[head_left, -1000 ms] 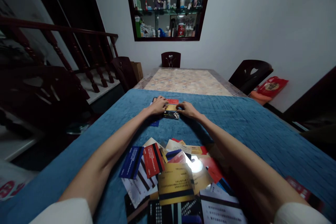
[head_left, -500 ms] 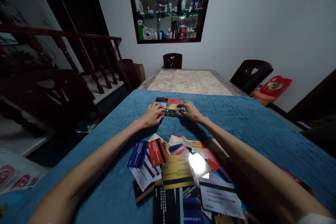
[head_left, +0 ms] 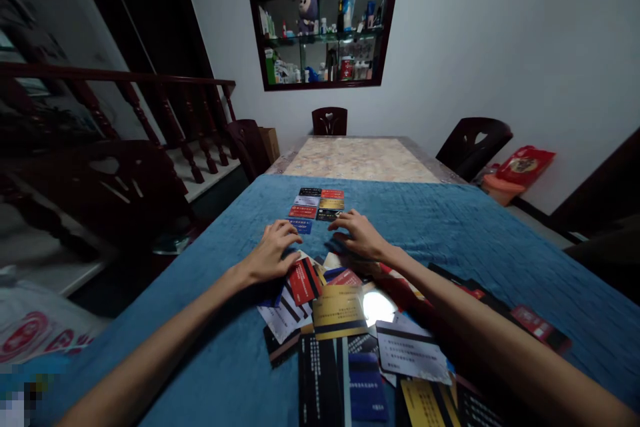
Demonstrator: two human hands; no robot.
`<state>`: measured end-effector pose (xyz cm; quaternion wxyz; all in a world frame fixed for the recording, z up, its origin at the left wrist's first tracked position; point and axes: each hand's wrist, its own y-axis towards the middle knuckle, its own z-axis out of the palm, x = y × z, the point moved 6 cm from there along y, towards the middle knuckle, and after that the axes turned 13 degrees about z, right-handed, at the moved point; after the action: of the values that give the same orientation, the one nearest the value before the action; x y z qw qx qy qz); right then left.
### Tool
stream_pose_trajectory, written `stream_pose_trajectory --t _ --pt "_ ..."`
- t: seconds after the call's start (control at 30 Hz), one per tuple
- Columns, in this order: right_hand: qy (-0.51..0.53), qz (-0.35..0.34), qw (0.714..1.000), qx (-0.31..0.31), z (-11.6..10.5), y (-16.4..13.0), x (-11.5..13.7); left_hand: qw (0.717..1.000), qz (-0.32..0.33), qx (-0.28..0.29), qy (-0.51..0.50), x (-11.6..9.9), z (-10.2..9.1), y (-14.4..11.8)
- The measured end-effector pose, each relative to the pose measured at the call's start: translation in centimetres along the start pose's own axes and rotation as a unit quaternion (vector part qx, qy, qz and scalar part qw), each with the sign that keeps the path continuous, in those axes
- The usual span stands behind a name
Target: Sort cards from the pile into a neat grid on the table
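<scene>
On blue cloth [head_left: 420,223], the two-column cards [head_left: 306,212] lie long axes left-to-right.

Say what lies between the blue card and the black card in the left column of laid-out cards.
In the head view, a red card and a pale card lie between the blue card and the black card.

Two card columns [head_left: 332,203] on cloth [head_left: 425,220], behind card pile [head_left: 341,310]; chair [head_left: 319,124] beyond table [head_left: 357,157].
</scene>
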<state>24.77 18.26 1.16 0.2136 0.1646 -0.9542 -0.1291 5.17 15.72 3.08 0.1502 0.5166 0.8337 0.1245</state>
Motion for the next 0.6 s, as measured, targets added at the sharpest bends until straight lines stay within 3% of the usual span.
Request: stream_pose_trajectory --t 0.27,0.43,0.6 --pt "-0.005 -0.067 0.996 0.053 0.5 -2.9 5.7 0.999 0.013 0.039 0.020 -4.8 -0.4 -1.5" --pt "-0.038 -0.056 0.993 0.092 1.7 -3.5 7.4 0.997 0.006 0.065 0.036 -5.2 0.0 -2.0" --pt "-0.062 -0.038 0.990 0.122 2.7 -3.9 7.6 0.996 -0.006 0.090 0.028 -5.0 0.8 -2.4"
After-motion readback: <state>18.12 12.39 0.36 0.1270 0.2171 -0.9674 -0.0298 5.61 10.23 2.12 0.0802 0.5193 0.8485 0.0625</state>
